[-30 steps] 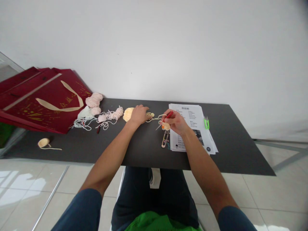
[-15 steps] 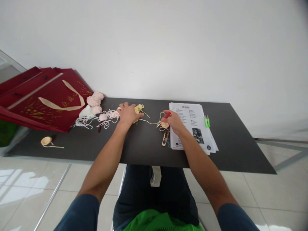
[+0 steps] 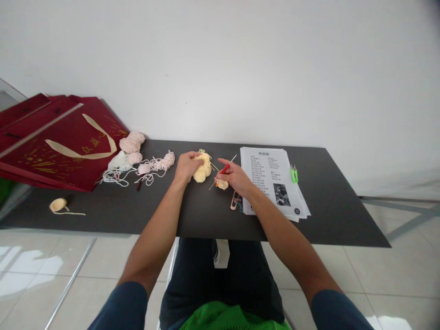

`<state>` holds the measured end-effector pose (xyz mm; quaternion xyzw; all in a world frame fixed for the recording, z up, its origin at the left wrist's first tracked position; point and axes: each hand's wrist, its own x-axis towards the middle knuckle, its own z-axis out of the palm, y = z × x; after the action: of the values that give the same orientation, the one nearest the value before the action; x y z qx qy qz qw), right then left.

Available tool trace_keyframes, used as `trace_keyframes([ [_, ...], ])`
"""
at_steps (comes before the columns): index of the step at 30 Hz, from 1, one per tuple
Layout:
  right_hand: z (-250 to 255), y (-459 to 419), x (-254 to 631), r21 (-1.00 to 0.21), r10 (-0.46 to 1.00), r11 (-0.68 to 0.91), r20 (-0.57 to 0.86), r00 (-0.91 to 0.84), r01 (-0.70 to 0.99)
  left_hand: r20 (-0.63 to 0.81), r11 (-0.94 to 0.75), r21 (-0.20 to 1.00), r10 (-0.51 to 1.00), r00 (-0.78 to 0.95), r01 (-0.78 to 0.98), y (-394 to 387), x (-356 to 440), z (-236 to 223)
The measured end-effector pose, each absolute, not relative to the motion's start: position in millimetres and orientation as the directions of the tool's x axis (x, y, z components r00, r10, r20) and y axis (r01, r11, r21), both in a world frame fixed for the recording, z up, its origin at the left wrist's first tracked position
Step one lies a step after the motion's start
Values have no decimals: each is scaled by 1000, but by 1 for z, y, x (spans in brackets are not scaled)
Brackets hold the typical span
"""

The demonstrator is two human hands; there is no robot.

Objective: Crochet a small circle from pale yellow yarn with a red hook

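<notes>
Left fingers (image 3: 193,155) against yellow yarn (image 3: 203,170), red-handled hook (image 3: 225,168) in right fingers (image 3: 223,161)

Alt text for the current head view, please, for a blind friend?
A person's left hand touches a yellow yarn ball on a dark table while the right hand holds a red-handled tool beside a small yellow piece. Printed sheets and green snips lie to the right; pink and white yarn and dark red bags sit to the left.

Red bags (image 3: 65,133) left, printed sheets (image 3: 263,172) right

We see the red bags at the dark table (image 3: 330,201)'s left end; pink yarn (image 3: 132,142) and white yarn (image 3: 118,161) lie beside them; we find green-handled snips (image 3: 294,176) at the printed sheets' right edge.
</notes>
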<state>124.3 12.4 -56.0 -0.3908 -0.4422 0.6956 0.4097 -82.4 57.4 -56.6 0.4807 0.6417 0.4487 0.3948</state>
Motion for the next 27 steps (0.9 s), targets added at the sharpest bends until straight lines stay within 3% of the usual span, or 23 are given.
trace_keyframes([
  [6,-54,9,119,-950,901,-251,-160,-403,-183,-140,158,981,978,-154,112,48,-70,-50],
  [16,-60,10,117,-969,940,-194,-139,-313,-152,-272,268,962,953,-132,-45,45,-70,-41],
  [21,-59,12,122,-979,946,-171,-132,-297,-108,-231,250,966,948,-218,63,51,-81,-46],
  [27,-51,13,129,-954,947,-204,-136,-290,-220,-12,157,906,938,-347,393,49,-101,-42],
])
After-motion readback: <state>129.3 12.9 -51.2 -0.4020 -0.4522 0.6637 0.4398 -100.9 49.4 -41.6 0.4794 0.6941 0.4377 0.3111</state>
